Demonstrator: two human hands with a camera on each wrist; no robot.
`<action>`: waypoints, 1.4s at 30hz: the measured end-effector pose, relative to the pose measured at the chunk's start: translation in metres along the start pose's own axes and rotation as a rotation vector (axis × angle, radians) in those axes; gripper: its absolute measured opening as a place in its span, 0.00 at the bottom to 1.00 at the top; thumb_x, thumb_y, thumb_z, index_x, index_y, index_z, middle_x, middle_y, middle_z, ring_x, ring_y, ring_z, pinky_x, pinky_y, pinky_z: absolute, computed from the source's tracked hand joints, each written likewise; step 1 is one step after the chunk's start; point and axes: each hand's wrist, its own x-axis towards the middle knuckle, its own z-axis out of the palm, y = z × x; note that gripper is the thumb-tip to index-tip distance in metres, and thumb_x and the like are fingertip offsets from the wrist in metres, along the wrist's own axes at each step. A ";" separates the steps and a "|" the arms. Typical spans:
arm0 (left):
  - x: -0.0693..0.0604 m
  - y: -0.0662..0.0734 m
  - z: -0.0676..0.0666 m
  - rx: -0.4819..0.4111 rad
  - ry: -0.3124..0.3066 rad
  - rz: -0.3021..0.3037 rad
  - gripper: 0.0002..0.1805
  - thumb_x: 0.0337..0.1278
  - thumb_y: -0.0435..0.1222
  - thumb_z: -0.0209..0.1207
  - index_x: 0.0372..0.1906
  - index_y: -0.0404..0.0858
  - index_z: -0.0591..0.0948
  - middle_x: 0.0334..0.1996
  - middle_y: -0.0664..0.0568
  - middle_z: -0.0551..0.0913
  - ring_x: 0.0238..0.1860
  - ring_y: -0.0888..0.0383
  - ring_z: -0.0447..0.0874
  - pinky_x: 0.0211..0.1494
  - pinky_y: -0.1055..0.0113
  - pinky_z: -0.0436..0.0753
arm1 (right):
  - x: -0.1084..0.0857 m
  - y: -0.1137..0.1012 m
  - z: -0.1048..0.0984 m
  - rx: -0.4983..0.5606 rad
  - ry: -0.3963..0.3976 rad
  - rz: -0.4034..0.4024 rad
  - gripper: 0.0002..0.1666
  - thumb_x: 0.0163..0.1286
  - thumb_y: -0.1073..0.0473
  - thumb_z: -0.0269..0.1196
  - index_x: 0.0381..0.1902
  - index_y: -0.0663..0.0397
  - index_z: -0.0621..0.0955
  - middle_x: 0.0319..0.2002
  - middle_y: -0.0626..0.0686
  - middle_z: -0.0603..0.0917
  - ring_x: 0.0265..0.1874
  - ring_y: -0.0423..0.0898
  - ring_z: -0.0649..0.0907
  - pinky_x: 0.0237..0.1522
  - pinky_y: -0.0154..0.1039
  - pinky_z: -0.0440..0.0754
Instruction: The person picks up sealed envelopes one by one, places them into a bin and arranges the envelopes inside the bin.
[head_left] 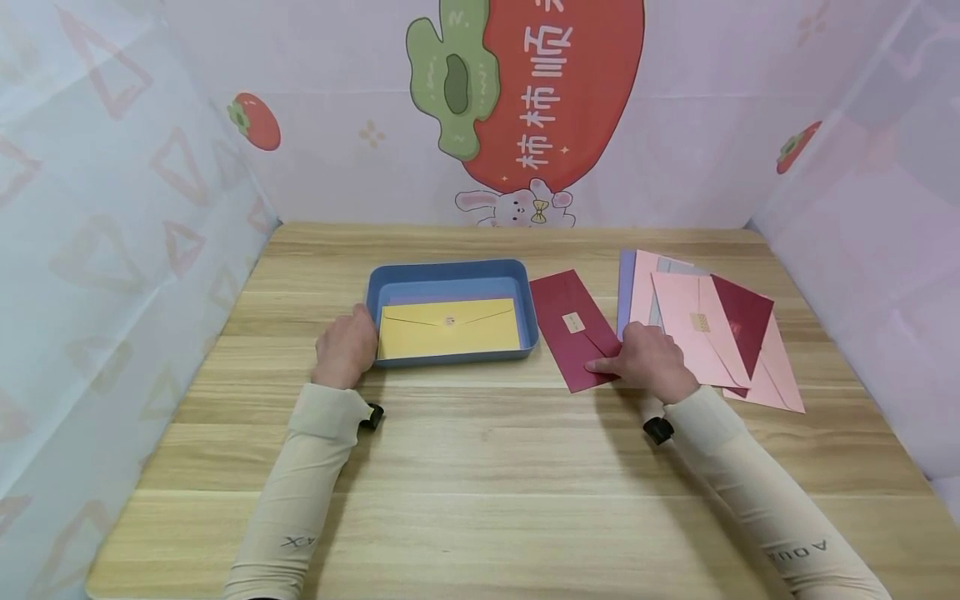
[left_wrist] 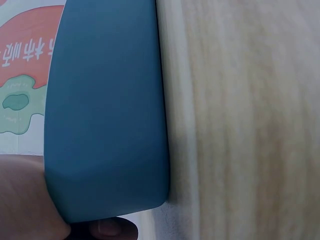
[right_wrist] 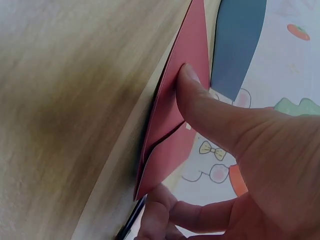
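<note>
The right hand (head_left: 648,362) is pinched on the maroon envelope (head_left: 557,310) at its left, and the left hand (head_left: 347,346) is clamped on the blue tray (head_left: 450,277) at its right, presumably so that slipping is prevented.

2 cream sleeves (head_left: 302,483) bear dark lettering (head_left: 800,551) — 2 small black wrist pieces (head_left: 658,430) are worn too.

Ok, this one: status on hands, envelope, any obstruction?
Left hand holding left end of blue tray. Right hand pinching dark red envelope, right of tray. Yellow envelope inside tray; no obstruction seen.
</note>
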 end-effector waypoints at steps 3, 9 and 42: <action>0.000 0.000 0.000 0.001 -0.003 -0.002 0.19 0.83 0.33 0.32 0.60 0.25 0.68 0.50 0.24 0.81 0.50 0.31 0.85 0.50 0.36 0.83 | 0.001 0.001 0.001 0.011 -0.016 0.010 0.31 0.59 0.39 0.79 0.29 0.60 0.78 0.24 0.56 0.79 0.26 0.50 0.76 0.27 0.40 0.71; 0.001 0.000 0.000 0.004 -0.003 -0.003 0.19 0.83 0.34 0.32 0.59 0.26 0.68 0.49 0.25 0.81 0.49 0.31 0.85 0.50 0.37 0.84 | 0.001 0.003 0.000 0.021 -0.028 0.017 0.32 0.60 0.39 0.79 0.30 0.61 0.78 0.25 0.56 0.79 0.26 0.50 0.77 0.27 0.40 0.72; 0.000 0.001 -0.001 0.004 -0.008 -0.007 0.18 0.81 0.32 0.33 0.60 0.25 0.67 0.51 0.24 0.81 0.52 0.29 0.85 0.52 0.36 0.83 | -0.003 0.009 -0.021 0.416 0.372 -0.198 0.21 0.76 0.48 0.67 0.52 0.61 0.85 0.41 0.63 0.89 0.40 0.55 0.86 0.31 0.32 0.79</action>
